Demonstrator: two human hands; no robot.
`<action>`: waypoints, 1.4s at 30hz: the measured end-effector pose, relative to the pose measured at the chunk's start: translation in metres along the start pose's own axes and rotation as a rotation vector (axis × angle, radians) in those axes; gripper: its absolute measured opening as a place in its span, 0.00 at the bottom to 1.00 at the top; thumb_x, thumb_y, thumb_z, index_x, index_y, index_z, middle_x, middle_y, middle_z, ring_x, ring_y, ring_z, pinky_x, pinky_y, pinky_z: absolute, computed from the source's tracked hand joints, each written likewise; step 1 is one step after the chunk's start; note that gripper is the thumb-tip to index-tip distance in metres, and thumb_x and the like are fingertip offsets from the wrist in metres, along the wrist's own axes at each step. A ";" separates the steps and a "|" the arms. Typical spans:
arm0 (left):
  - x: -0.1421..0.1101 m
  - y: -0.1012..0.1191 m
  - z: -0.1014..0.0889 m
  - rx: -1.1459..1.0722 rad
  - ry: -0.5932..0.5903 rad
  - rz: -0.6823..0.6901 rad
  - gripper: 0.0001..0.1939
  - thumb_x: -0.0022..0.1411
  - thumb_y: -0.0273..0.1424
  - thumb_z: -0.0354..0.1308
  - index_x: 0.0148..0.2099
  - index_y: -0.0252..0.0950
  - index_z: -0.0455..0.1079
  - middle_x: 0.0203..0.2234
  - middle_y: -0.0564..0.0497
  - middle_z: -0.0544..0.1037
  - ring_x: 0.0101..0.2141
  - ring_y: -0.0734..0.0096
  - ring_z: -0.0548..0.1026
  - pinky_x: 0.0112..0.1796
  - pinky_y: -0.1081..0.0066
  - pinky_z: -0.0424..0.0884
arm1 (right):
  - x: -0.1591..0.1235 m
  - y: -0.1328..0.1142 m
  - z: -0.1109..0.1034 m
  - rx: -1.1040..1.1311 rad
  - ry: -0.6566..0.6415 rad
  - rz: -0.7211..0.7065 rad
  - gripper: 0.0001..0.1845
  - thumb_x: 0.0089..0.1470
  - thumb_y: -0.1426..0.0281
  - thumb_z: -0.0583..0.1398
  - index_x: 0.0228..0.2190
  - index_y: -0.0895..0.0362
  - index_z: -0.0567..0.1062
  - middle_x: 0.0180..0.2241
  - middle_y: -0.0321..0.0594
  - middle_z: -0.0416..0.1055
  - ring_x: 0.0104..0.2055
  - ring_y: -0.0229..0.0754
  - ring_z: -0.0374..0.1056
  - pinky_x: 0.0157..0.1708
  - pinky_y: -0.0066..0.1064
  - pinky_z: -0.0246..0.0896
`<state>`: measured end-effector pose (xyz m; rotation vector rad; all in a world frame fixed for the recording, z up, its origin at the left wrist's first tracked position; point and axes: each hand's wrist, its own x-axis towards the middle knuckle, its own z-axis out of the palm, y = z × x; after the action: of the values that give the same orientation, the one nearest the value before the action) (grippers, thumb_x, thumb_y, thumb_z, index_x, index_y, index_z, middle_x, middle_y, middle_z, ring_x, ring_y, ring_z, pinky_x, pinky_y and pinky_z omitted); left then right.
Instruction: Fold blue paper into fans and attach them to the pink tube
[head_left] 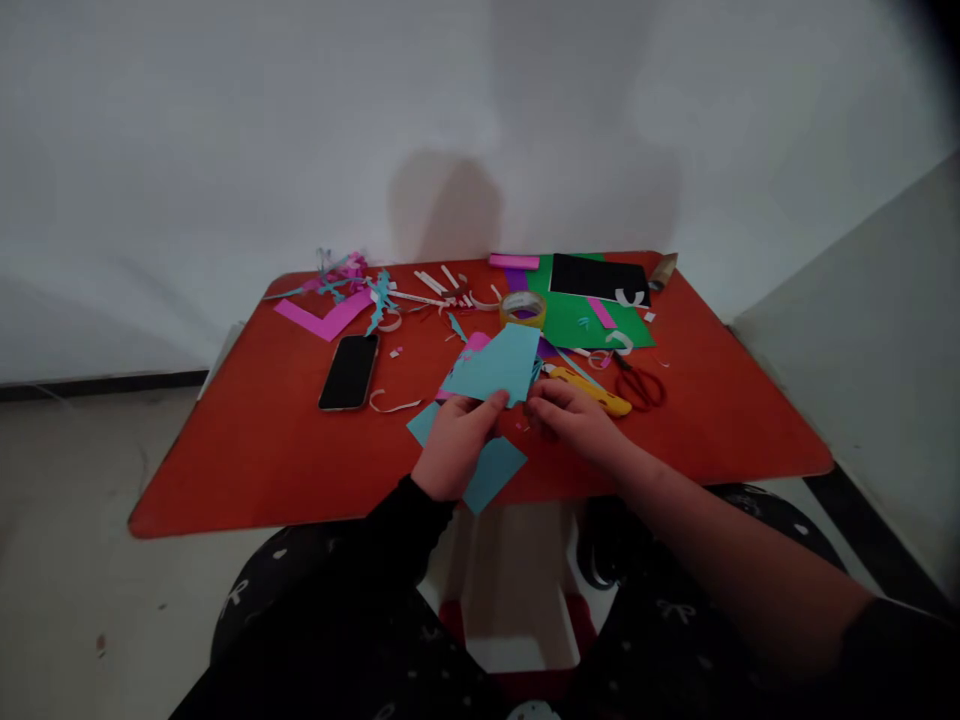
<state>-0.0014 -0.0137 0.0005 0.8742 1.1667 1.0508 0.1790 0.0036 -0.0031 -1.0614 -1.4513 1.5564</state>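
My left hand [461, 445] pinches the lower edge of a light blue sheet of paper [499, 365], thumb on top. The sheet is held up over the middle of the table, its edges cut at angles. My right hand [574, 420] is by the sheet's lower right corner, fingers curled and pressed together; whatever they grip is too small to make out. Under my left hand lies another light blue piece of paper [495, 472], reaching past the table's front edge. A yellow utility knife [592, 390] and red-handled scissors [641, 383] lie just beyond my right hand.
On the red table [247, 450] lie a phone [349, 372], a tape roll [523, 308], green paper [562, 325], black paper [596, 278] and a pink L-shaped piece [324, 318]. Paper scraps [349, 275] are heaped at the back left. A wall [300, 130] stands behind.
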 end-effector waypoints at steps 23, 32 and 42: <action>-0.008 0.016 -0.009 0.761 0.386 0.870 0.13 0.63 0.33 0.63 0.48 0.38 0.68 0.49 0.45 0.76 0.54 0.59 0.72 0.59 0.55 0.64 | 0.000 -0.003 0.005 -0.024 0.120 0.082 0.19 0.50 0.52 0.65 0.24 0.55 0.70 0.18 0.30 0.66 0.20 0.33 0.58 0.20 0.26 0.50; -0.020 0.035 -0.011 1.146 -0.199 0.779 0.17 0.73 0.34 0.54 0.60 0.40 0.72 0.55 0.47 0.80 0.58 0.60 0.75 0.64 0.51 0.58 | -0.007 -0.004 0.003 -0.191 0.000 -0.191 0.22 0.60 0.53 0.61 0.24 0.56 0.73 0.20 0.33 0.66 0.23 0.35 0.61 0.24 0.28 0.56; -0.017 0.028 -0.012 0.815 -0.193 0.637 0.15 0.69 0.34 0.59 0.55 0.38 0.78 0.44 0.46 0.85 0.45 0.62 0.81 0.48 0.65 0.75 | -0.012 -0.007 0.002 -0.274 -0.044 -0.281 0.17 0.65 0.62 0.57 0.27 0.56 0.77 0.21 0.34 0.71 0.23 0.36 0.66 0.25 0.27 0.61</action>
<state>-0.0194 -0.0217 0.0295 2.0400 1.1805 0.9359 0.1815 -0.0077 0.0050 -0.9303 -1.7964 1.2135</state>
